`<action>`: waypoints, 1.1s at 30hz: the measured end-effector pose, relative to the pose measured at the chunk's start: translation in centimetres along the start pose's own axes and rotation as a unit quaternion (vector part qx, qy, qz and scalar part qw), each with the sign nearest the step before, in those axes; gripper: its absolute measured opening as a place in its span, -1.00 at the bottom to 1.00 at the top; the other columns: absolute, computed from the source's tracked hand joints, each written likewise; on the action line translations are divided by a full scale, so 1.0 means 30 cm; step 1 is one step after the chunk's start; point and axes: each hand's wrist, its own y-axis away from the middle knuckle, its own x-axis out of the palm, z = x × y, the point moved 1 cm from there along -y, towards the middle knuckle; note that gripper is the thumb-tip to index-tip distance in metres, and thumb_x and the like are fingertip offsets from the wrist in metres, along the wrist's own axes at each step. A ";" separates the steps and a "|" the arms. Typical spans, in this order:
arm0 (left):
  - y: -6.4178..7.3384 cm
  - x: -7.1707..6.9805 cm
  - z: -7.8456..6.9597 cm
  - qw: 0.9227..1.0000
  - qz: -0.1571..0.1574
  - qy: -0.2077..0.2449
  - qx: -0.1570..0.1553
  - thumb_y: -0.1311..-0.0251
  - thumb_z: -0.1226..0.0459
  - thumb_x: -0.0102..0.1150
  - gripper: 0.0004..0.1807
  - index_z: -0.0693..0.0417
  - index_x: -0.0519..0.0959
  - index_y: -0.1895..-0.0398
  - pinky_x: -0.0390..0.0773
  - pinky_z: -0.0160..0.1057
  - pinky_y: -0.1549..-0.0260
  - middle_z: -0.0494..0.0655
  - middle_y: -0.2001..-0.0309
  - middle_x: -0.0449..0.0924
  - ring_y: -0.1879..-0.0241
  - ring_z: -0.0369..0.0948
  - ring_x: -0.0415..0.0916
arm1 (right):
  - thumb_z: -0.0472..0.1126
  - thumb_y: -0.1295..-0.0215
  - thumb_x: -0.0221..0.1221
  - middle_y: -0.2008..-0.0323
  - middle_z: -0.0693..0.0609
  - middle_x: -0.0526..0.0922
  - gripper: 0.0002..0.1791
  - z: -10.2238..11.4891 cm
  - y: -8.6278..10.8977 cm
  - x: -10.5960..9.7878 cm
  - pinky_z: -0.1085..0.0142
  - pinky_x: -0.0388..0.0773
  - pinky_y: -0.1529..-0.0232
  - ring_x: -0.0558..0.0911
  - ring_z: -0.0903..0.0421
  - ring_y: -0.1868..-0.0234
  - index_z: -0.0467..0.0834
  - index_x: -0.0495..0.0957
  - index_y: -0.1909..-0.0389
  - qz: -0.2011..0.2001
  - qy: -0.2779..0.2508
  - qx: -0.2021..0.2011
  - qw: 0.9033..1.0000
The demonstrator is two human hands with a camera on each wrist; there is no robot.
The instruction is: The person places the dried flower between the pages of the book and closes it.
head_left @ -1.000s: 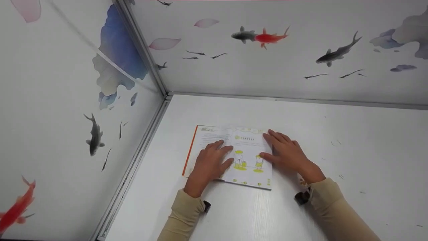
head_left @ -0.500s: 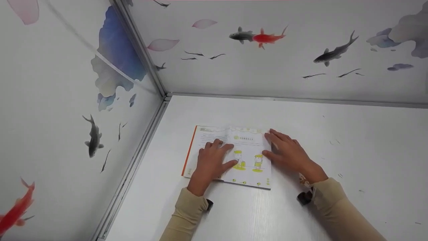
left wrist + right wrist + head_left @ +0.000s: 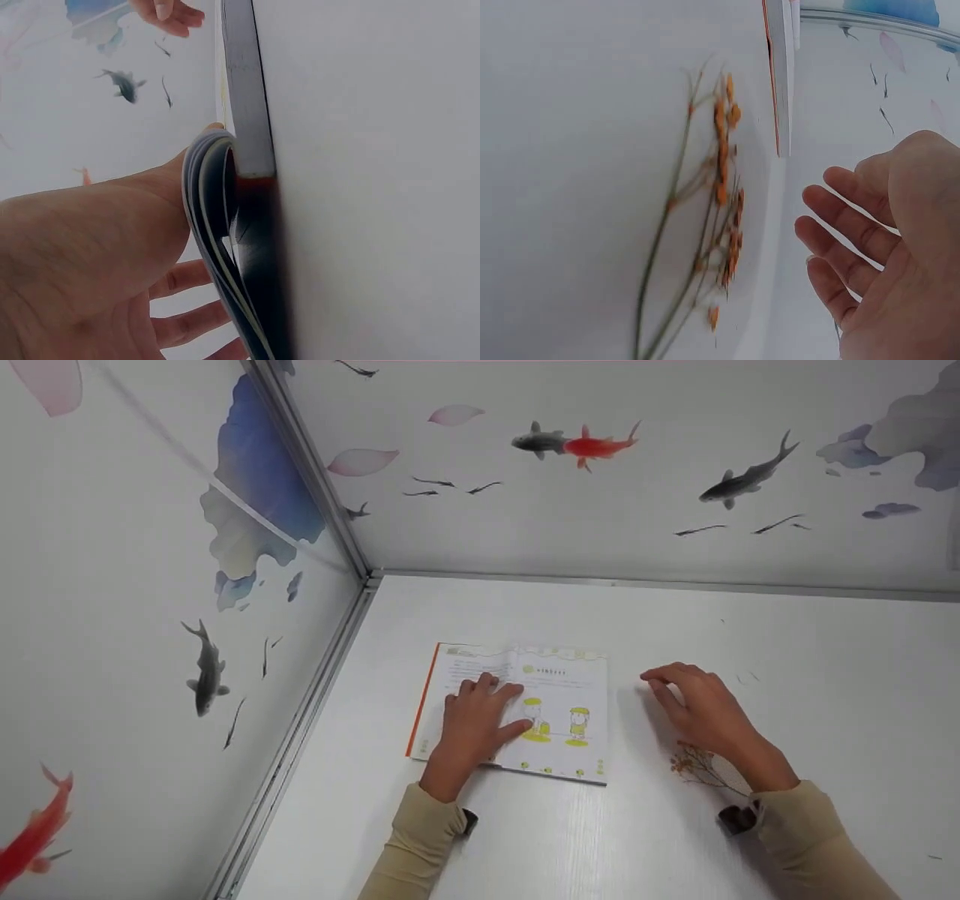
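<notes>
An open book (image 3: 562,675) with an orange left edge and yellow cartoon figures lies on the white table. My left hand (image 3: 476,724) rests on it with spread fingers, over the left page and the middle fold. From the left wrist, the curved pages (image 3: 206,180) are seen beside the palm. To the right of the book, apart from it, my right hand (image 3: 705,709) hovers with relaxed fingers and nothing in them. Below that hand a dried flower sprig (image 3: 694,763) with small orange blooms lies on the table, its stem partly hidden by the wrist; the right wrist view shows its blooms (image 3: 721,150) closely.
White panels painted with fish and petals (image 3: 596,446) stand at the back and left. Metal framing (image 3: 341,652) runs along the table's left edge. A dark wrist device (image 3: 739,819) is under the right cuff, and another (image 3: 469,821) under the left.
My right hand has left the book's right edge and moved right, uncovering more of the flower sprig. The left hand shifted slightly right early on, then stayed on the book.
</notes>
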 end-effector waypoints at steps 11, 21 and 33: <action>0.008 0.009 -0.005 1.000 0.010 0.003 -0.009 -0.38 -0.32 0.28 -0.30 -0.44 0.50 -0.53 0.56 0.20 -0.10 -0.01 -0.45 0.48 -0.32 0.09 0.46 | -0.15 -0.63 0.20 0.19 0.09 0.76 -0.78 -0.066 0.157 -0.091 0.31 0.57 0.26 0.64 0.18 0.21 -0.12 0.71 -0.11 0.071 0.004 0.065 0.995; 0.011 0.002 -0.009 1.000 -0.003 0.013 0.000 -0.37 -0.30 0.31 -0.33 -0.41 0.53 -0.49 0.57 0.19 -0.02 0.01 -0.40 0.50 -0.28 0.10 0.47 | 0.00 -0.51 0.33 0.38 0.14 0.64 -0.79 -0.082 0.274 -0.147 0.31 0.44 0.37 0.51 0.14 0.33 -0.06 0.71 0.17 0.166 0.060 0.138 0.975; 0.008 -0.006 -0.004 1.000 0.002 0.009 -0.003 -0.40 -0.31 0.27 -0.32 -0.40 0.52 -0.51 0.56 0.19 -0.03 0.02 -0.41 0.47 -0.29 0.10 0.45 | -0.02 -0.34 0.47 0.38 0.17 0.61 -0.81 -0.056 0.344 -0.195 0.34 0.45 0.34 0.50 0.19 0.33 0.03 0.66 0.26 0.243 0.060 0.149 0.957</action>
